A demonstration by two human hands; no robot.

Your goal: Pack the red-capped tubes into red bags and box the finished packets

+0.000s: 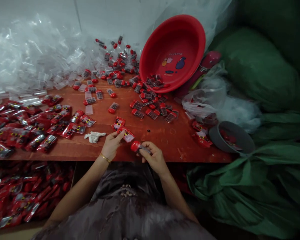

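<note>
Between the thumb and fingers of my left hand (111, 144) is a small red printed packet (128, 135), held over the front of the reddish-brown table (100, 152). A similar red packet (119, 122) lies just beyond it. My right hand (154, 156) is closed on a small clear container with a red cap (135, 146); its cap points left, toward the packet, and my fingers cover part of its body. Several red-capped containers with dark contents (152, 114) lie heaped farther back. To the left of my left hand rests a crumpled white scrap (94, 137).
A red basin (173, 50) leans tilted at the back. Filled red packets (37, 126) pile up at left, with more in a box (30, 193) below. Clear empty tubes (35, 56) heap at back left. A grey bowl (216, 136) and green sacks (240, 186) are at right.
</note>
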